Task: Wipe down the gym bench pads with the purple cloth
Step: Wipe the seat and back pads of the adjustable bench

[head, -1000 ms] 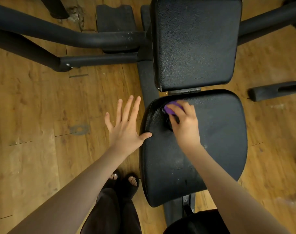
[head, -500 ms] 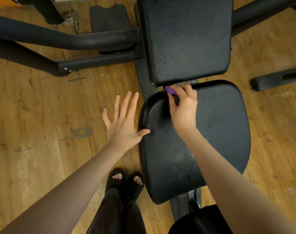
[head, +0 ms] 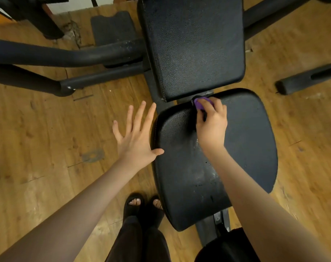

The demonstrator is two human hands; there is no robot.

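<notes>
Right hand [head: 212,123] pinches purple cloth [head: 200,104] on seat pad [head: 246,144], back pad [head: 193,46] just beyond; left hand [head: 136,137] spread, thumb touching pad edge.

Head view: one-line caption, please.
Right hand wipes seat pad with purple cloth; left hand open beside it.

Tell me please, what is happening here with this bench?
A person is wiping a black gym bench. The right hand grips a purple cloth and presses it on the far edge of the seat pad, beside the gap below the back pad. The left hand is spread open, its thumb resting on the seat pad's left edge. Dusty marks show on the seat.
</notes>
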